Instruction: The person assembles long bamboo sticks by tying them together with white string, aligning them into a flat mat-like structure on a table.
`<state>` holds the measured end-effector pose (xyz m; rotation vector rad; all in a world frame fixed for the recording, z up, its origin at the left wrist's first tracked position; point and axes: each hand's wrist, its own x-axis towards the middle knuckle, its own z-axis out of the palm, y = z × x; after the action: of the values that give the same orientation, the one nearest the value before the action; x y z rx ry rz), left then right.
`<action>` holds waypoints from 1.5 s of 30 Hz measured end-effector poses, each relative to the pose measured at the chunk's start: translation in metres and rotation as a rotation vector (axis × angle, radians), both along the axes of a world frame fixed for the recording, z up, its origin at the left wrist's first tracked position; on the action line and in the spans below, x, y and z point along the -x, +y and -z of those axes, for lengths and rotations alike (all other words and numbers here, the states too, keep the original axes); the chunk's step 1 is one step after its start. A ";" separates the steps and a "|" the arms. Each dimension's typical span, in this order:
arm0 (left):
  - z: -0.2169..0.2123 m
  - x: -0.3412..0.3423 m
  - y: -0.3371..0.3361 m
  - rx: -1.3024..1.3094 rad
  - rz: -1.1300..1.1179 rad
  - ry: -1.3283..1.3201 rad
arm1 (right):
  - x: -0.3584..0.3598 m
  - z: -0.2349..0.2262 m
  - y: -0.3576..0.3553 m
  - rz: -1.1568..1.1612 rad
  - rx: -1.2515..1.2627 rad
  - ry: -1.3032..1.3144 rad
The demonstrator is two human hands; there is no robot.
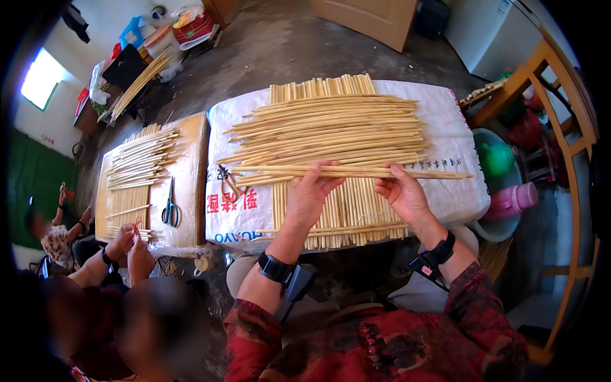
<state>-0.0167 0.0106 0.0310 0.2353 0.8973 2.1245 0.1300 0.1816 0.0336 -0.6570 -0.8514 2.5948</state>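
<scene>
My left hand (312,190) and my right hand (405,194) grip a few long, pale yellow stalks (364,170), reeds by their look, between thumbs and fingers. The stalks lie level from left to right above the table. Beneath them, stalks set side by side form a mat (350,207), running away from me. A thick layer of loose stalks (331,127) lies crosswise over its far part. Along the mat's near end rests another crosswise stalk (347,230). Dark-handled scissors or pliers (228,183) lie left of my left hand, partly covered.
A printed white sack cloth (445,121) covers my table. On the left stands a second table (186,159) with stalks (140,159) and scissors (170,207); a co-worker's hands (130,247) work there. At right are a basin (493,229) and a wooden frame (550,89).
</scene>
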 end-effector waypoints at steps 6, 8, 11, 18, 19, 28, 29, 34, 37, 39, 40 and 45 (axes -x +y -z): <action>0.009 0.012 -0.011 0.023 -0.045 0.008 | -0.002 0.018 0.006 0.024 0.033 0.122; 0.008 0.013 -0.014 0.023 -0.050 0.024 | -0.003 0.015 0.008 -0.006 0.022 0.097; 0.010 0.017 -0.019 0.001 -0.074 0.049 | -0.004 0.010 0.007 -0.011 0.013 0.101; 0.008 0.031 -0.034 -0.002 -0.094 0.057 | -0.008 0.004 0.006 0.005 -0.003 0.151; 0.008 0.032 -0.035 0.014 -0.097 0.057 | -0.007 0.004 0.005 0.008 -0.012 0.157; 0.010 0.028 -0.030 -0.037 -0.118 0.112 | -0.004 0.011 0.011 -0.037 -0.025 0.216; 0.012 0.030 -0.033 -0.005 -0.106 0.147 | -0.001 0.012 0.008 -0.023 -0.025 0.187; 0.000 0.016 -0.020 -0.088 -0.031 0.121 | -0.006 0.010 0.009 -0.043 -0.053 0.174; 0.002 0.011 -0.021 -0.140 -0.030 0.041 | -0.005 0.005 0.005 -0.043 -0.074 0.070; 0.000 0.011 -0.023 -0.138 -0.032 0.022 | -0.003 0.001 0.002 -0.090 -0.085 0.060; 0.000 0.011 -0.023 -0.139 -0.023 0.009 | -0.005 -0.002 0.001 -0.103 -0.093 0.052; -0.001 0.010 -0.023 -0.156 -0.022 0.018 | -0.003 -0.006 -0.002 -0.109 -0.116 0.044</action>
<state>-0.0263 -0.0125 0.0325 0.3254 0.7480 2.2184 0.1335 0.1795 0.0395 -0.5321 -1.0423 2.6208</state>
